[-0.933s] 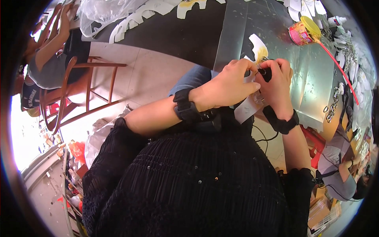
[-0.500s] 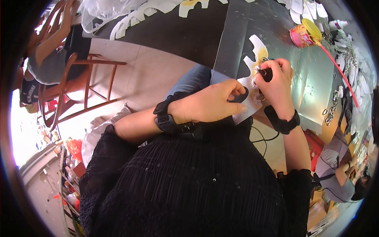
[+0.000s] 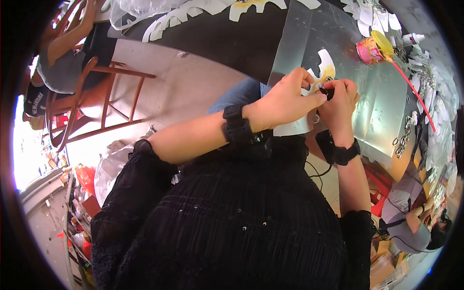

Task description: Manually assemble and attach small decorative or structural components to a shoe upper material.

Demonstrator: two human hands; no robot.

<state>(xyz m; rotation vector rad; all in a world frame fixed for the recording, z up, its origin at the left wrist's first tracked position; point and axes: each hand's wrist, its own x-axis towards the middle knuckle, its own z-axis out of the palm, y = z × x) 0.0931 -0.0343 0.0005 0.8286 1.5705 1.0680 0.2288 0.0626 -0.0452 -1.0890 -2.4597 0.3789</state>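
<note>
Dark piece, part-hidden between nearly closed hands: pinched by the right, left's hold unclear.

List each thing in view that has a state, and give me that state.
Left hand: fingers bent, grip unclear
Right hand: closed on dark piece
Dark piece: held
Strip at hands: stained yellow
Clear bag: crumpled
Can: lidded or open, unclear
Wrist straps: worn
Rings: loose

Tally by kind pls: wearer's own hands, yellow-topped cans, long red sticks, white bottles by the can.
Hands: 2 (left hand, right hand)
Yellow-topped can: 1
Long red stick: 1
White bottle: 1
Total: 5
</note>
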